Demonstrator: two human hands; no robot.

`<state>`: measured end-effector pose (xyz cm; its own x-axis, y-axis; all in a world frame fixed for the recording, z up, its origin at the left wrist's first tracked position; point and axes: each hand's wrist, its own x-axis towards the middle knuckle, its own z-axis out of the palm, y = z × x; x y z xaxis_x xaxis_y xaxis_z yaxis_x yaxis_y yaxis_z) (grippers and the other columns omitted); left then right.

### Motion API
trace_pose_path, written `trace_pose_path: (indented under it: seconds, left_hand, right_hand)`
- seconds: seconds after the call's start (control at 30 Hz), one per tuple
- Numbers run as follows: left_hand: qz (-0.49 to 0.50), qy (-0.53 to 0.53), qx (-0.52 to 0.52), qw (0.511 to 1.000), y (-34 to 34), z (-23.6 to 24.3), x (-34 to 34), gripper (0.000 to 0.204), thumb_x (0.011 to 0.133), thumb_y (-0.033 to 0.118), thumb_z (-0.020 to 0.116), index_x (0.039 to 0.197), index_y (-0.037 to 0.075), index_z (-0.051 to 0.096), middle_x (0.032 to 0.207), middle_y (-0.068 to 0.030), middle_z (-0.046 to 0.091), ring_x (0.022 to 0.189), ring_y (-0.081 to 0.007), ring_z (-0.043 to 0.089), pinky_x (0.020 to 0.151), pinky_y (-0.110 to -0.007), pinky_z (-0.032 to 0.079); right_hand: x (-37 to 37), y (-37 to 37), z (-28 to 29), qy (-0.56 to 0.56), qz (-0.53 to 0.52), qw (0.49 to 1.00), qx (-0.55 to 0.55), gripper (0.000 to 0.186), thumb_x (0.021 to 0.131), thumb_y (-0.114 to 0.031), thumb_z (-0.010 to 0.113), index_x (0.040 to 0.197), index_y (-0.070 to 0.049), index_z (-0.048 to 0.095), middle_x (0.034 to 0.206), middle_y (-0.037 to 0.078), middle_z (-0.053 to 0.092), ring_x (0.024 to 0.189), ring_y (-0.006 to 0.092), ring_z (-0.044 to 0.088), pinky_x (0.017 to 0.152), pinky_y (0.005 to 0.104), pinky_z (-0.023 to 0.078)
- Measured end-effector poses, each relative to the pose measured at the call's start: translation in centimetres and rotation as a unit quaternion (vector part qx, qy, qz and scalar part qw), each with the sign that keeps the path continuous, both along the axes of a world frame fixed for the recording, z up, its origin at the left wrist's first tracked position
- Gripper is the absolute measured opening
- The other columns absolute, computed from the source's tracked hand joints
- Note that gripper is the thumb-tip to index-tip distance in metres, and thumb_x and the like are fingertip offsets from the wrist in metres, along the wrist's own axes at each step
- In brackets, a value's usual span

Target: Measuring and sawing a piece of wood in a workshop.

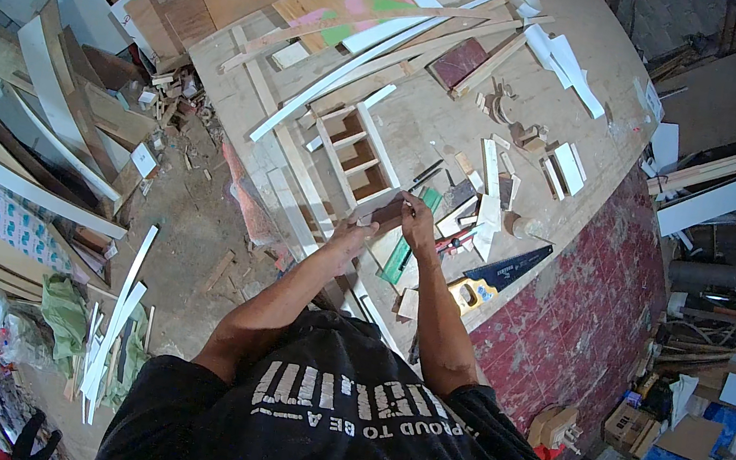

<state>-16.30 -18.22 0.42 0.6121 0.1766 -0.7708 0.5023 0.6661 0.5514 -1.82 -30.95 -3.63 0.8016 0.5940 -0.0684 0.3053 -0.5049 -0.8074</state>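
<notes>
At the near end of the white compartmented frame [375,147], I pinch a small brown board [386,215] by its left end with my left hand [349,239], its long axis slanting from near left to far right, across the frame's. My right hand [419,226] bunches its fingers close at the board's right end; whether they grip it, I cannot tell.

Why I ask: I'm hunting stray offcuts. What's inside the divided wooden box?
Pale dividers and brown inner surfaces show inside the divided box; the low corners behind the dividers are hidden.
</notes>
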Motion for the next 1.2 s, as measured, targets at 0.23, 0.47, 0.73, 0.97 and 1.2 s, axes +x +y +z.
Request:
trace_pose_path:
  seconds: [0.23, 0.47, 0.73, 0.97, 1.2]
  left_hand:
    - [-0.022, -0.071, -0.036, 0.997, 0.1, 6.1, 0.2, 0.098, 0.089, 0.03, 0.072, 0.157, 0.005, 0.005, 0.163, -0.0119, 0.014, 0.15, -0.028, 0.014, 0.122, -0.046, 0.014]
    - [-0.023, -0.099, -0.044, 0.994, 0.5, 6.6, 0.1, 0.096, 0.09, 0.028, 0.07, 0.157, 0.005, 0.005, 0.162, -0.016, 0.013, 0.151, -0.0279, 0.009, 0.122, -0.048, 0.01]
    - [-0.005, -0.076, -0.002, 0.997, 0.0, 6.7, 0.3, 0.063, 0.095, 0.023, 0.063, 0.149, 0.012, 0.034, 0.148, -0.0077, 0.04, 0.137, -0.0234, 0.034, 0.114, -0.045, 0.026]
    - [0.0, -0.075, -0.03, 0.997, 0.4, 3.7, -0.3, 0.086, 0.089, 0.033, 0.071, 0.155, 0.011, 0.021, 0.156, -0.0072, 0.032, 0.147, -0.0278, 0.02, 0.118, -0.056, 0.016]
    - [0.019, -0.061, -0.035, 0.997, 0.5, 2.0, -0.2, 0.072, 0.088, 0.024, 0.068, 0.149, 0.012, 0.032, 0.148, -0.0028, 0.041, 0.144, -0.0241, 0.025, 0.118, -0.056, 0.013]
  right_hand:
    - [0.0, -0.1, 0.2, 0.036, -0.002, 0.999, -0.008, 0.034, 0.095, -0.013, 0.05, 0.125, -0.002, 0.063, 0.124, 0.023, 0.063, 0.109, 0.0377, 0.064, 0.096, 0.0401, 0.05]
    - [0.0, 0.1, -0.9, 0.097, -0.021, 0.995, 0.029, 0.036, 0.095, -0.016, 0.051, 0.125, 0.001, 0.062, 0.123, 0.024, 0.064, 0.104, 0.0368, 0.065, 0.095, 0.0403, 0.05]
    - [0.3, -0.4, -1.0, 0.081, -0.026, 0.996, 0.034, 0.037, 0.094, -0.015, 0.052, 0.126, 0.0, 0.061, 0.123, 0.024, 0.064, 0.105, 0.0356, 0.066, 0.095, 0.0399, 0.05]
    - [-0.2, 0.1, 0.1, 0.047, -0.024, 0.998, 0.041, 0.036, 0.093, -0.011, 0.05, 0.125, 0.0, 0.062, 0.124, 0.024, 0.063, 0.111, 0.0367, 0.064, 0.098, 0.039, 0.048]
    - [-0.1, 0.0, -0.4, 0.199, -0.081, 0.973, 0.078, 0.035, 0.095, -0.012, 0.052, 0.127, -0.001, 0.061, 0.121, 0.019, 0.065, 0.11, 0.0276, 0.061, 0.096, 0.0359, 0.046]
